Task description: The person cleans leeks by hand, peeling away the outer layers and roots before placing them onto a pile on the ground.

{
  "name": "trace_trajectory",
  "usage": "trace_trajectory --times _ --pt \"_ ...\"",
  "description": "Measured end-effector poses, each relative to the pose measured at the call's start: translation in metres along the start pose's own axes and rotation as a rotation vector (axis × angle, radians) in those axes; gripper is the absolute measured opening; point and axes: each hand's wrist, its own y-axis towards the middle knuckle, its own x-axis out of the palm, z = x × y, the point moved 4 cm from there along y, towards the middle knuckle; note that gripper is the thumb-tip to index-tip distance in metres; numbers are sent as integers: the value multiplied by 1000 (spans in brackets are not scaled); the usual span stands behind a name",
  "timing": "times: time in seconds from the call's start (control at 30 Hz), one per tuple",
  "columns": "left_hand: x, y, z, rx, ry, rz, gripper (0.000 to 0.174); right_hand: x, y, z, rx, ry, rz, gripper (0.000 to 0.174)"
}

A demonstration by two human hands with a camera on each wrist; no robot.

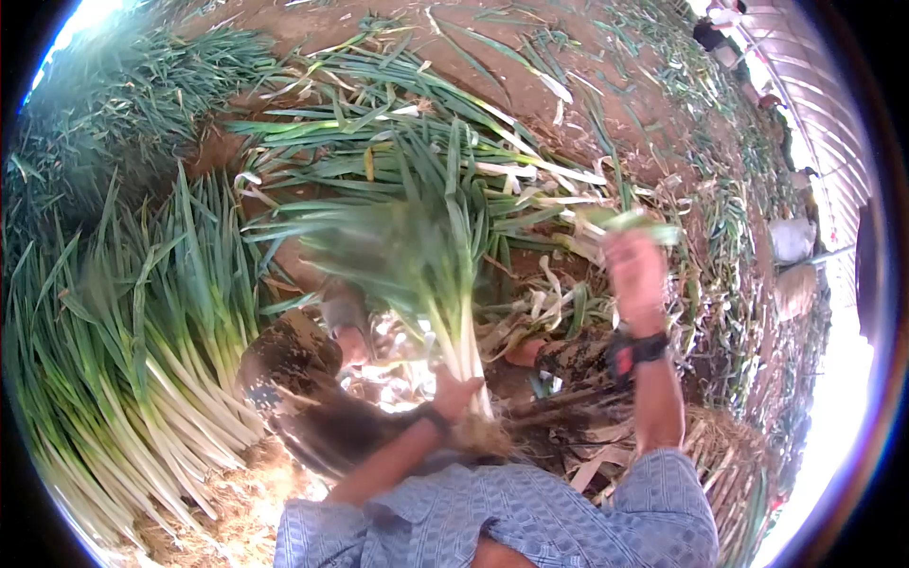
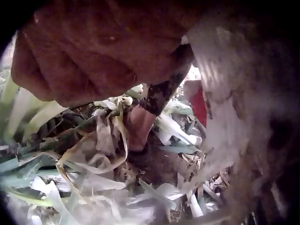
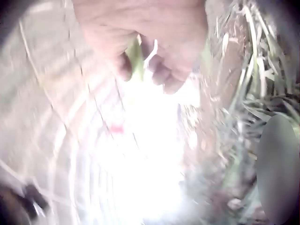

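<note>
My left hand [image 1: 456,390] grips a bunch of green onions [image 1: 436,275] around its white stalks, just above the dirty roots, and holds it upright in front of me. In the left wrist view the left hand [image 2: 93,51] fills the top, with the pale stalks [image 2: 229,108] blurred at the right. My right hand [image 1: 634,270] is raised to the right of the bunch and pinches a peeled green leaf [image 1: 630,221]. The right wrist view shows the right hand [image 3: 150,33] with the leaf [image 3: 136,58] between curled fingers. Motion blur covers both.
A stack of cleaned green onions [image 1: 142,360] lies on the left. More uprooted plants [image 1: 426,123] sprawl on the soil ahead. Peeled skins and leaves [image 2: 103,154] litter the ground by my legs. Sacks [image 1: 793,239] and another person [image 1: 710,33] are at the far right.
</note>
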Motion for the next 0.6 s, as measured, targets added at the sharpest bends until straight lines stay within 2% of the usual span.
trace_trajectory --times 0.03,0.1,0.13,0.2,0.23,0.3,0.37,0.4,0.43,0.47,0.5,0.57,0.6 --pt "1 0 0 -10 19 5 42 4 0 -45 -106 365 162 16" --pt "5 4 4 -8 61 42 47 -22 7 5 294 -423 38 17" --pt "3 -2 18 -26 110 22 58 -22 3 37 411 -684 -98 22" --pt "2 -10 32 -32 131 -10 62 3 -26 115 597 -796 -475 35" --pt "0 -12 40 -35 143 -18 64 20 -47 154 695 -760 -616 43" --pt "2 -27 72 -26 289 -30 66 51 -80 218 756 -609 -680 58" --pt "-5 -30 77 16 366 -55 69 69 -89 261 542 -480 -565 55" --pt "-6 -24 70 61 364 -73 71 70 -85 279 521 -493 -554 55" --pt "-5 -17 57 105 361 -98 73 70 -82 287 502 -505 -537 54" --pt "-5 -14 49 86 290 -83 77 66 -84 282 667 -497 -497 48" --pt "-4 -10 41 69 219 -67 82 64 -83 277 708 -376 -487 45" --pt "-18 -40 106 23 -25 -71 76 56 -85 271 780 -140 -459 41" --pt "-25 -36 103 -180 -132 -123 78 48 -86 294 655 -158 -462 38"
